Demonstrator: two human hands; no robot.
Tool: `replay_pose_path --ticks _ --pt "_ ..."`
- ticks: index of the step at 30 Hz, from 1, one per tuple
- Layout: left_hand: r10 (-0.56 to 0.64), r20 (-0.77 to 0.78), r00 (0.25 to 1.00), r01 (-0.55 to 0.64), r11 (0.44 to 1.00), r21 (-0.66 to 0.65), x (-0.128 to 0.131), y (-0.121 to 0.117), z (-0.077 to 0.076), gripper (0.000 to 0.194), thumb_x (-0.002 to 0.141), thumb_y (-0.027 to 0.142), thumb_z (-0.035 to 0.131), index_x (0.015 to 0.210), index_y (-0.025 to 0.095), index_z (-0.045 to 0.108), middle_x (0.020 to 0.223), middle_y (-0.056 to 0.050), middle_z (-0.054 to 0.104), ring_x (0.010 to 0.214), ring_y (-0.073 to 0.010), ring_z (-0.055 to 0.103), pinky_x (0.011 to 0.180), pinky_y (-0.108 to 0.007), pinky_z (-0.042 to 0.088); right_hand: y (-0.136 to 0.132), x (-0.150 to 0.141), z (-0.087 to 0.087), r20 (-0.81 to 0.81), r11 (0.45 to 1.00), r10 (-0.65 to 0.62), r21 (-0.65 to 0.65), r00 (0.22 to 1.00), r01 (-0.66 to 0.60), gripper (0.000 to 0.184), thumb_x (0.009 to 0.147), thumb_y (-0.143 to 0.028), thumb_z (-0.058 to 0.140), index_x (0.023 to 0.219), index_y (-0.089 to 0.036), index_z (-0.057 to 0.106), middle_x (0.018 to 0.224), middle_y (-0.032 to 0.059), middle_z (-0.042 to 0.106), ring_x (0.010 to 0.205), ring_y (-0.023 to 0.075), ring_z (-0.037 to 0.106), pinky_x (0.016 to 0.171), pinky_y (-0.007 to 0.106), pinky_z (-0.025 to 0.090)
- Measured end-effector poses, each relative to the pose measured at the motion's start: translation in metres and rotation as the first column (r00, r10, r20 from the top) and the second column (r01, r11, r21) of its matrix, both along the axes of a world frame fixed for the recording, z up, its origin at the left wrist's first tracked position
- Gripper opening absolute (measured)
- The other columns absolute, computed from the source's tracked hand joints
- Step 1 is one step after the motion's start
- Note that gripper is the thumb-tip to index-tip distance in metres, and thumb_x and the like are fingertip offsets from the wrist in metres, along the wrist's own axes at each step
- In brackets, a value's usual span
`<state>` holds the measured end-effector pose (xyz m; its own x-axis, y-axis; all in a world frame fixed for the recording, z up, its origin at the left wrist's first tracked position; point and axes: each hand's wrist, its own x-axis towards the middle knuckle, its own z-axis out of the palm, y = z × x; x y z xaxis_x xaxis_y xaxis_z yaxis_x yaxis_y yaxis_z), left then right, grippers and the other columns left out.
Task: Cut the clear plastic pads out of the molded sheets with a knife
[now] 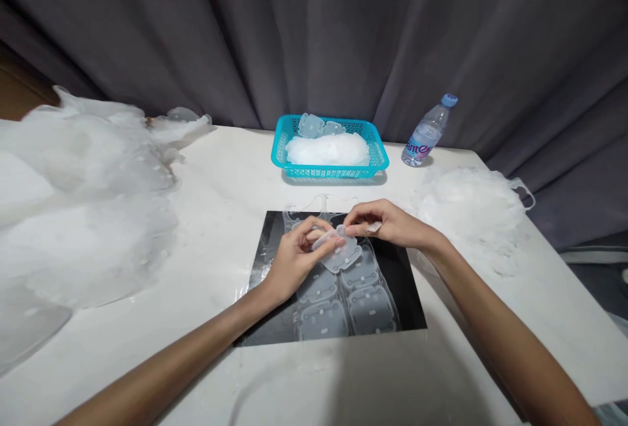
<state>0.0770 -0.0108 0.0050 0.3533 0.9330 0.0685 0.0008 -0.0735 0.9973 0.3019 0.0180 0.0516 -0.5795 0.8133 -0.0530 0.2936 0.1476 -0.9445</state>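
My left hand [301, 252] grips a small translucent plastic piece [341, 254] with rounded corners and small tabs, thumb on its top face. At the upper edge of that piece, my right hand [380, 222] is closed, its fingertips pinching or touching the rim. A small whitish scrap [374, 226] sticks out between the right hand's fingers. Beneath both hands, a connected sheet of similar translucent pieces [324, 321] lies on a flat black mat [409, 301]. Part of this sheet is hidden by the hands.
A turquoise basket [279, 151] at the back holds translucent pieces and a white heap. To its right stands a water bottle [424, 135]. Cloudy plastic bags or sheets [88, 197] cover the table's left side, with another pile [471, 207] at right. Grey curtains [324, 33] hang behind.
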Motion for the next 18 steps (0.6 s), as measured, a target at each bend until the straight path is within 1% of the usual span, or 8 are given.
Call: replay_pose_path --ticks 3,5,6,8,12,15,17,18 --pt "0.030 -0.140 0.990 -0.015 0.994 0.108 -0.005 0.002 0.003 0.031 0.092 0.045 0.072 0.103 0.020 0.058 0.086 -0.001 0.072 0.079 -0.0182 0.068 0.074 -0.031 0.052 0.004 0.003 0.003 0.057 0.988 -0.064 0.147 0.996 0.055 0.024 0.091 -0.042 0.071 0.089 -0.019 0.076 0.081 0.0006 0.066 0.070 0.0135 0.050 0.068 0.027 0.039" --pt "0.054 -0.258 0.965 0.006 0.975 0.224 -0.015 0.004 0.007 0.035 0.094 0.045 0.070 0.116 0.021 0.055 0.105 -0.005 0.071 0.097 -0.0215 0.068 0.089 -0.037 0.053 0.018 0.004 0.008 0.062 0.955 -0.208 0.231 0.976 0.189 0.025 0.090 -0.043 0.070 0.089 -0.019 0.075 0.081 0.0011 0.068 0.072 0.0149 0.053 0.070 0.027 0.041" --pt "0.050 -0.314 0.948 0.043 0.958 0.282 -0.022 0.005 0.010 0.040 0.095 0.044 0.069 0.123 0.022 0.053 0.115 -0.007 0.069 0.107 -0.0236 0.066 0.097 -0.041 0.052 0.030 0.004 0.012 0.054 0.921 -0.299 0.275 0.953 0.274 0.025 0.090 -0.043 0.069 0.089 -0.019 0.074 0.082 0.0015 0.069 0.074 0.0161 0.056 0.071 0.027 0.043" --pt "-0.028 -0.491 0.870 0.226 0.910 0.348 -0.039 0.004 0.014 0.051 0.094 0.046 0.071 0.136 0.025 0.050 0.135 -0.010 0.061 0.127 -0.0283 0.058 0.109 -0.048 0.046 0.057 0.003 0.020 0.018 0.819 -0.483 0.363 0.875 0.444 0.024 0.091 -0.041 0.065 0.087 -0.018 0.071 0.086 0.0037 0.070 0.082 0.0190 0.061 0.078 0.029 0.046" --pt "-0.001 -0.684 0.730 0.390 0.821 0.416 -0.070 0.002 0.014 0.049 0.097 0.049 0.064 0.139 0.028 0.053 0.146 -0.011 0.056 0.134 -0.0322 0.053 0.111 -0.051 0.047 0.100 -0.005 0.030 -0.017 0.676 -0.648 0.447 0.761 0.586 0.033 0.099 -0.040 0.050 0.081 -0.018 0.066 0.093 0.0110 0.070 0.098 0.0267 0.061 0.095 0.040 0.044" --pt "-0.001 -0.744 0.668 0.476 0.770 0.426 -0.082 0.005 0.009 0.051 0.098 0.052 0.061 0.142 0.027 0.052 0.152 -0.011 0.054 0.139 -0.0331 0.052 0.114 -0.052 0.045 0.088 -0.016 0.024 -0.058 0.622 -0.681 0.481 0.730 0.618 0.043 0.105 -0.046 0.038 0.089 -0.018 0.066 0.102 0.0135 0.070 0.111 0.0281 0.059 0.105 0.045 0.039" --pt "-0.023 -0.764 0.645 0.508 0.760 0.406 -0.084 0.007 0.007 0.055 0.099 0.055 0.059 0.146 0.029 0.050 0.156 -0.010 0.052 0.142 -0.0322 0.051 0.115 -0.051 0.045 0.062 -0.025 0.015 -0.075 0.641 -0.658 0.466 0.750 0.609 0.056 0.108 -0.054 0.024 0.094 -0.019 0.066 0.103 0.0114 0.069 0.104 0.0247 0.063 0.099 0.041 0.045" --pt "-0.032 -0.768 0.640 0.515 0.759 0.398 -0.084 0.008 0.006 0.057 0.099 0.057 0.059 0.148 0.030 0.048 0.158 -0.009 0.051 0.142 -0.0319 0.051 0.116 -0.051 0.045 0.045 -0.029 0.010 -0.072 0.672 -0.635 0.441 0.769 0.595 0.063 0.108 -0.058 0.017 0.094 -0.020 0.065 0.098 0.0097 0.069 0.092 0.0221 0.065 0.089 0.037 0.050"
